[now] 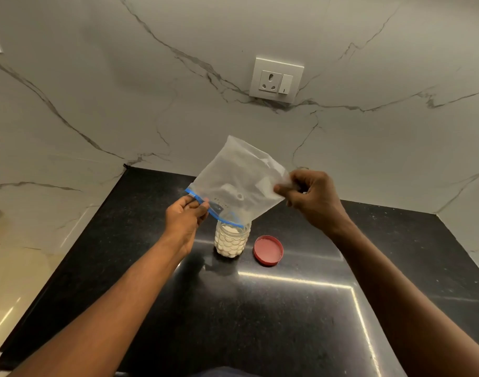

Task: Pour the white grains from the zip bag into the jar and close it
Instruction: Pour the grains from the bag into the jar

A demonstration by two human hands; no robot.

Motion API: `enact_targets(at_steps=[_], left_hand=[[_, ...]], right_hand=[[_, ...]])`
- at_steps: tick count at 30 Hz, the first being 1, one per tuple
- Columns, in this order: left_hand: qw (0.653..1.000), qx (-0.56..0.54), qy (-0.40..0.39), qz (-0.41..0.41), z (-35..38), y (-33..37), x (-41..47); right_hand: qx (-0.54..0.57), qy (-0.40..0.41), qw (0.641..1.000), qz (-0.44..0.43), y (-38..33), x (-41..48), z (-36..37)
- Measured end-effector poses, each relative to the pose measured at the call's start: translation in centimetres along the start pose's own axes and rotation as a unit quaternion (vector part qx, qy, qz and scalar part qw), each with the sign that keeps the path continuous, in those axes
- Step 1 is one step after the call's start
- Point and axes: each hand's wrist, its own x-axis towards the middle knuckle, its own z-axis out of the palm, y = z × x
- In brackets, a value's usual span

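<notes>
A clear zip bag (pixel 238 178) with a blue zip strip hangs upside down, its mouth over the open jar (pixel 231 242). The bag looks nearly empty. My left hand (pixel 185 217) pinches the zip edge at the bag's lower left. My right hand (pixel 311 198) pinches the bag's bottom corner, raised to the right. The clear textured jar stands on the black counter (pixel 260 308) and is filled with white grains almost to its neck. Its red lid (pixel 268 250) lies upside down on the counter just right of the jar.
White marble walls enclose the counter at the back and on both sides. A wall socket with a switch (pixel 276 80) sits above the counter. The counter's left edge drops off to a pale floor (pixel 12 281).
</notes>
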Motion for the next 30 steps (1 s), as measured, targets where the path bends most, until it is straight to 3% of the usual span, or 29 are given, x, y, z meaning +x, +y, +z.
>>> enact_targets(at_steps=[5,9,17,20,24,27,30], left_hand=[[1.0,0.008,0.002,0.0,0.2,0.0,0.1],[1.0,0.005,0.005,-0.001,0.2,-0.1,-0.2],[1.0,0.007,-0.005,0.004,0.4,0.1,-0.4],[1.0,0.01,-0.001,0.003,0.2,-0.2,-0.5],[1.0,0.017,-0.004,0.011,0.5,-0.3,-0.4],[1.0,0.02,0.004,0.02,0.3,-0.3,-0.4],[0.999,0.024,0.0,0.023,0.3,0.0,-0.3]], right_hand=[[0.03,0.039,0.999,0.009,0.5,-0.2,-0.1],[0.043,-0.023,0.999,0.023,0.8,-0.2,-0.2],[0.034,0.041,0.999,0.001,1.1,-0.7,0.3],[-0.03,0.014,0.999,-0.014,0.9,-1.0,1.6],[0.015,0.081,0.997,0.011,1.4,-0.2,1.2],[-0.009,0.058,0.998,0.011,1.4,-0.4,1.0],[0.024,0.087,0.996,0.019,1.5,-0.6,0.6]])
